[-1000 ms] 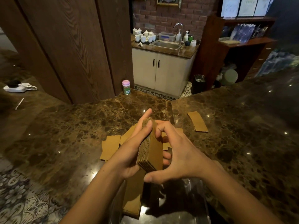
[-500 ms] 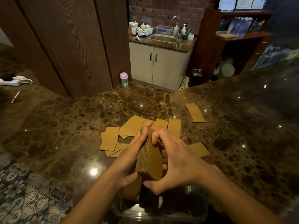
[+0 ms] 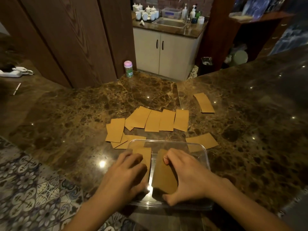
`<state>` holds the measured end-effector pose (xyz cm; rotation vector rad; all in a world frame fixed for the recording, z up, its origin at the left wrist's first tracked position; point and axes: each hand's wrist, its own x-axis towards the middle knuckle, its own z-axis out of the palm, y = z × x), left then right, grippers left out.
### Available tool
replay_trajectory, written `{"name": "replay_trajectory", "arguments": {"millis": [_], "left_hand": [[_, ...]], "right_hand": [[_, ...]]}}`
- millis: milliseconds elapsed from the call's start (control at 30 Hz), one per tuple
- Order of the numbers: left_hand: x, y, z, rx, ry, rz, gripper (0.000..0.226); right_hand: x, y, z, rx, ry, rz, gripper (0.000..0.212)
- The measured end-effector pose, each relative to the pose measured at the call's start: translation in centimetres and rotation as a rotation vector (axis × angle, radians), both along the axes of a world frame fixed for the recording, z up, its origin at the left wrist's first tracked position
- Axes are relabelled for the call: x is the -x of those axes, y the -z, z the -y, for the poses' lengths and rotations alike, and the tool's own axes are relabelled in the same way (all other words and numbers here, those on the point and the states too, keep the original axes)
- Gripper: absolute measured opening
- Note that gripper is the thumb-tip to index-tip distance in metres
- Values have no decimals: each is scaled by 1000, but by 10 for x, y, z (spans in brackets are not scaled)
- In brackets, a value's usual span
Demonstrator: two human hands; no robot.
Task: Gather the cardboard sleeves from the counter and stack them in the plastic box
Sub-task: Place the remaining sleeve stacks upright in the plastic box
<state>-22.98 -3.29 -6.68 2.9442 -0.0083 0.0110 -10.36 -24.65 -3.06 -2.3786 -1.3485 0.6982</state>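
Two stacks of cardboard sleeves sit inside the clear plastic box [image 3: 206,152] at the near counter edge. Right hand [image 3: 188,177] clamps the right stack [image 3: 164,175], thumb at its near end, fingers over the far end. Left hand [image 3: 126,174] lies flat, palm down, on the left stack [image 3: 145,155], pressing, not gripping. More loose sleeves [image 3: 155,120] lie fanned on the marble counter [image 3: 66,117] just beyond the box, one sleeve [image 3: 202,141] beside its right corner, another sleeve [image 3: 204,102] farther right. Small bottle [image 3: 128,68] stands at the counter's far edge.

sleeve stack [image 3: 164,174] in plastic box [image 3: 206,157], loose sleeves [image 3: 156,121] behind
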Motion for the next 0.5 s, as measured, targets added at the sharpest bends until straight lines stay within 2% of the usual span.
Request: {"name": "replay_trajectory", "arguments": {"millis": [100, 167, 267, 500], "left_hand": [[-7, -6, 2, 58, -1, -183, 68], [-10, -11, 5, 21, 5, -257, 77], [-10, -16, 9, -32, -9, -283, 73], [-7, -8, 8, -24, -1, -232, 71]], "right_hand": [[0, 11, -16, 95, -39, 116, 91], [-1, 20, -26, 179, -74, 171, 104], [2, 31, -35, 265, -105, 235, 111], [8, 45, -34, 131, -70, 240, 90]]}}
